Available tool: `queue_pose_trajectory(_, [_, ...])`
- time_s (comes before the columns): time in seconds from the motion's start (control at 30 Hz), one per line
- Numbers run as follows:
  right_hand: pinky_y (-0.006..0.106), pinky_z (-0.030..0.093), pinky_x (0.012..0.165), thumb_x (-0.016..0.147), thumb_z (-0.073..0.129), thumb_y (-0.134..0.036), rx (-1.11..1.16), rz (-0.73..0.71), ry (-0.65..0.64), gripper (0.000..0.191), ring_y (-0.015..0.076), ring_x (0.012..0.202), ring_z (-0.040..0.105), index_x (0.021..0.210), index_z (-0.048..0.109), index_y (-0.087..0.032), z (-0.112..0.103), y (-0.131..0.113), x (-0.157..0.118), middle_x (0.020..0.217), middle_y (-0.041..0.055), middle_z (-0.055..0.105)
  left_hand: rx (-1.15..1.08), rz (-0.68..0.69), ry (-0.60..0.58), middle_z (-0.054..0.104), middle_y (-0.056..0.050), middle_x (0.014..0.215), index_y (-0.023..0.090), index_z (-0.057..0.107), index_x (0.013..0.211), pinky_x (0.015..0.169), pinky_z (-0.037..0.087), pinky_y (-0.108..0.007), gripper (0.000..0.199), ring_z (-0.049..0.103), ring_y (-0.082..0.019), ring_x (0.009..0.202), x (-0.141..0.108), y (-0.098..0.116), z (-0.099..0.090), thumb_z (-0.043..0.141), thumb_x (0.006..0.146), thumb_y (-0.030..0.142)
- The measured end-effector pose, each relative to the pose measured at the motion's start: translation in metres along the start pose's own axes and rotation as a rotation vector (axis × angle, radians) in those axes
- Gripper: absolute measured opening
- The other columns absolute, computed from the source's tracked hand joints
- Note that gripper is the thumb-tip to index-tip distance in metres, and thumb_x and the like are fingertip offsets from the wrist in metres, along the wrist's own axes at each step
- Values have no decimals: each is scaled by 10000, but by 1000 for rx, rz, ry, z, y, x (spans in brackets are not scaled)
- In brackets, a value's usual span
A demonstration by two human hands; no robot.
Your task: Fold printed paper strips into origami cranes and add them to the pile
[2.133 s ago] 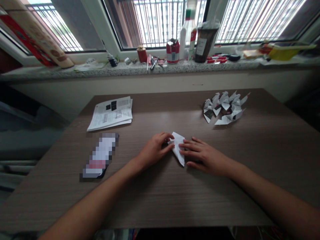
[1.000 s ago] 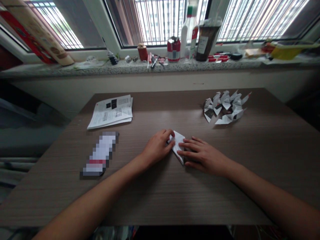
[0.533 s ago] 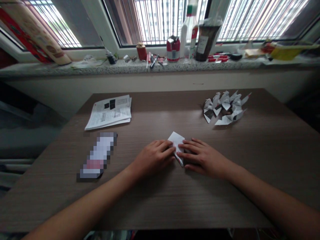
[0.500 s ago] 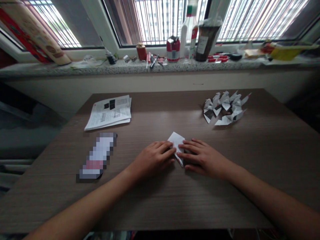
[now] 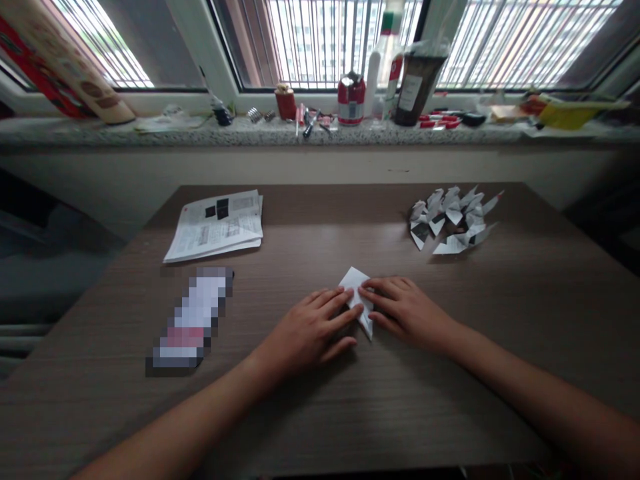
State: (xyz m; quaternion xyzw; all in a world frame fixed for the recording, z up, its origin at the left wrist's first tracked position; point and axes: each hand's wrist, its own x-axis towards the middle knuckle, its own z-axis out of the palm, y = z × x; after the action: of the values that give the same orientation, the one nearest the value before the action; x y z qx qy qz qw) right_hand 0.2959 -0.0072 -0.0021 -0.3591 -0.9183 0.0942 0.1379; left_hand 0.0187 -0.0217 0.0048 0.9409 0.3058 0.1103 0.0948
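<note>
A small kite-shaped piece of folded white paper lies on the brown table between my hands, its narrow tip pointing toward me. From the left, my left hand rests flat with fingers spread, several fingertips pressing on the paper's left side. My right hand lies on the other edge, fingers stretched out and apart, fingertips touching the paper. Neither hand grips it. The fingers cover parts of both side edges.
A stack of printed sheets lies at the back left, with a pixelated phone nearer me. Several folded paper figures cluster at the back right. A can, a bottle and a drink cup stand on the windowsill.
My left hand has slid slightly toward me along the paper, its fingers and thumb spreading wider. My right hand's fingers have shifted a little on the paper. The whole view has moved slightly.
</note>
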Motion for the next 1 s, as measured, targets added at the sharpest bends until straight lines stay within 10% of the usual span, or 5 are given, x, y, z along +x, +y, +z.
queue_pose_trajectory(1.0, [495,485,1027,1092,472,-370,-50,-5,23,426,294,1214,582,1470,575,-204,1,8,0,1363,123,660,33,-14,-54,380,-84,1669,293,410,1595,1268,276,-490,592,330,-285,1554,3,-3,4,458,1072,567])
